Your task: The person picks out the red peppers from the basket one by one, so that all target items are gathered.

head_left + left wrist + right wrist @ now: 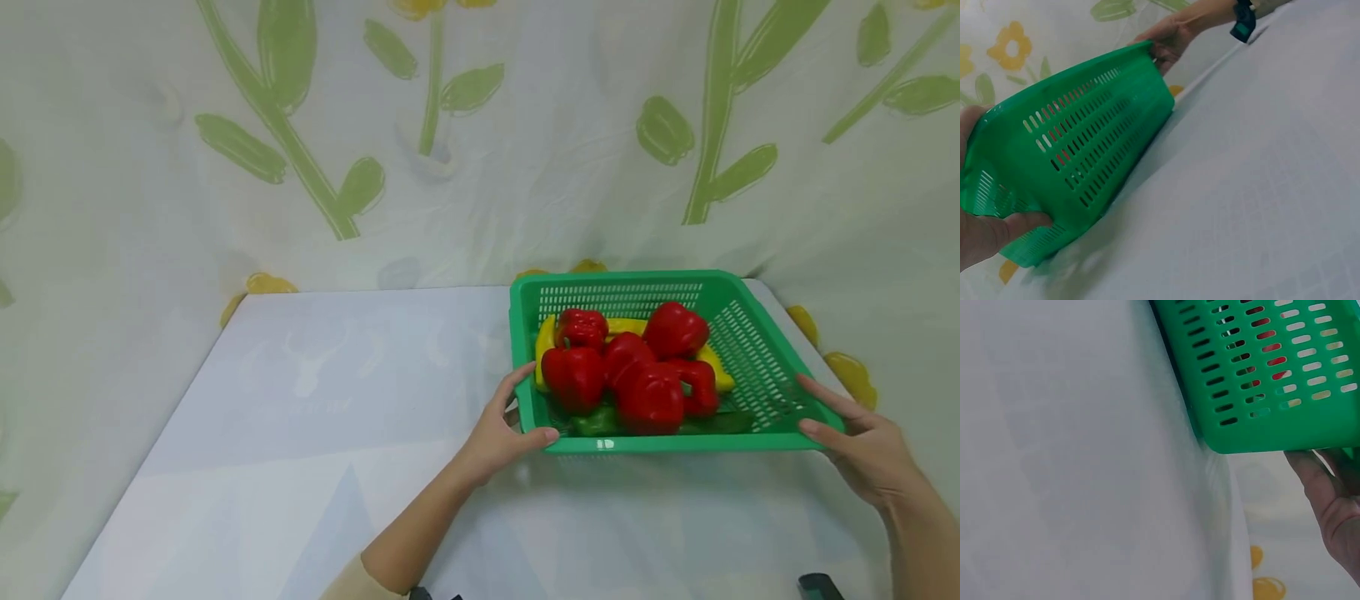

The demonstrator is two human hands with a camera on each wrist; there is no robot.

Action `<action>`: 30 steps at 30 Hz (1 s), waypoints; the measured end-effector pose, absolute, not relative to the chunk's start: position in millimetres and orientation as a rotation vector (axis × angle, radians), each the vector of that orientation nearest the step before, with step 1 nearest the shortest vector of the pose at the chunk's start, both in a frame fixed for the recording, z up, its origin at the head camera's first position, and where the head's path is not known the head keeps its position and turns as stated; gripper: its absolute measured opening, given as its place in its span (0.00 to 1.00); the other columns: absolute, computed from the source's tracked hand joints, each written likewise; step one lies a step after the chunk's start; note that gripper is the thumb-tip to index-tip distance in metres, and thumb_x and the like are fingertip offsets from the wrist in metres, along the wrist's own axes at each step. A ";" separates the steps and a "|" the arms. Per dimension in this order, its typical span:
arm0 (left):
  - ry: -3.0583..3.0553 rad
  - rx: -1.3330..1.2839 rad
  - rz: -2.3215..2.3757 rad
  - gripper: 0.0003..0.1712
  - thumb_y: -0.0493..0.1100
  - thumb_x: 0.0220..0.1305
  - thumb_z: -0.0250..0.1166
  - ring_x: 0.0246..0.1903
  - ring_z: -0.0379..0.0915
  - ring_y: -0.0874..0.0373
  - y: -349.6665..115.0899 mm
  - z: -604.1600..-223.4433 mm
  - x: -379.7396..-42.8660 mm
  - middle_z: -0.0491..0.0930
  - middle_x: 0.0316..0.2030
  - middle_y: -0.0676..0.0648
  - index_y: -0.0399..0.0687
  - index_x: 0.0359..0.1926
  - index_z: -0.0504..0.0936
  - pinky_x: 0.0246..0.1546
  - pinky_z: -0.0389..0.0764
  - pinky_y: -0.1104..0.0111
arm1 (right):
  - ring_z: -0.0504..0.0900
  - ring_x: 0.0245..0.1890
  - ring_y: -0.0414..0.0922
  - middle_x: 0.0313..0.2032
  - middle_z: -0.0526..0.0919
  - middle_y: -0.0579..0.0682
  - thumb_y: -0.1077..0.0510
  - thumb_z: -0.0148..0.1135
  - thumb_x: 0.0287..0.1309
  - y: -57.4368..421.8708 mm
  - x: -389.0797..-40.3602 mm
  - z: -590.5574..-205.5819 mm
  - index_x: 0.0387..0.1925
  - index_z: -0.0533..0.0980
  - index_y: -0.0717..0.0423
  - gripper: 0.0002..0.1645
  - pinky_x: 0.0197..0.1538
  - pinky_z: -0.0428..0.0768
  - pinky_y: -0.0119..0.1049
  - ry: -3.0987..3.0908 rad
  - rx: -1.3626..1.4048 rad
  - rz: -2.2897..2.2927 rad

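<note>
The left hand (498, 435) is partly closed on the near-left corner of the green basket (697, 444), with its thumb against the near side and fingers along the left rim. The right hand (862, 446) is likewise partly closed on the near-right corner; its fingers reach over the right rim. The basket spans the space between both hands. Whether its base bears fully on the table cannot be told.

Between the hands, inside the basket, red peppers (651, 404) lie heaped above yellow pieces (712, 367) and green pieces (597, 421). The white table (300, 417) extends left of the left hand; its right edge runs close to the right hand. A leaf-patterned cloth (525, 200) stands beyond both hands.

Caution: both grips sit at the near corners, leaving the far side unsupported. Uneven lifting could tilt the basket and roll the upper peppers. Excess rightward travel could leave the base overhanging the table edge.
</note>
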State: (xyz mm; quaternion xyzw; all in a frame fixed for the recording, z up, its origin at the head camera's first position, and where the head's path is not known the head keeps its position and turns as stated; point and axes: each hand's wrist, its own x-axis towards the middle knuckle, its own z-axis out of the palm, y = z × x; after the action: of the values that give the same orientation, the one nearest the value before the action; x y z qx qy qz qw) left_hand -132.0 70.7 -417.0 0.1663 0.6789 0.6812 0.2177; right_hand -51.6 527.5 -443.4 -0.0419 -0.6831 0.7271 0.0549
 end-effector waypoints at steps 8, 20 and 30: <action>1.871 0.476 1.878 0.46 0.43 0.57 0.67 0.64 0.59 0.38 69.3 -418.3 -131.2 0.51 0.70 0.42 0.65 0.72 0.53 0.48 0.80 0.59 | 0.77 0.47 0.25 0.50 0.74 0.27 0.76 0.49 0.61 504.1 -46.7 -409.9 0.61 0.72 0.43 0.34 0.42 0.77 0.20 -2.012 -0.014 2.346; 1.883 0.481 1.876 0.47 0.46 0.56 0.68 0.63 0.60 0.39 69.6 -418.4 -131.1 0.52 0.70 0.42 0.65 0.72 0.52 0.48 0.80 0.59 | 0.79 0.43 0.30 0.50 0.76 0.30 0.75 0.51 0.60 509.6 -48.0 -409.9 0.58 0.75 0.43 0.31 0.41 0.80 0.24 -2.062 -0.045 2.335; 1.922 0.466 1.865 0.47 0.45 0.56 0.68 0.62 0.62 0.37 68.6 -419.7 -131.9 0.54 0.69 0.40 0.64 0.72 0.52 0.48 0.80 0.57 | 0.73 0.50 0.27 0.58 0.66 0.30 0.73 0.50 0.62 510.4 -49.0 -409.7 0.66 0.66 0.48 0.33 0.46 0.77 0.22 -2.239 0.064 2.244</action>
State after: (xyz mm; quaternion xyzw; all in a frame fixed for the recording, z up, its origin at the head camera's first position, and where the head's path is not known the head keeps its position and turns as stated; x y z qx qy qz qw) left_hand -131.9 68.6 -419.7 0.1675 0.6914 0.6707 0.2100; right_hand -49.0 510.4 -409.7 0.0201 -0.7061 0.7077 -0.0142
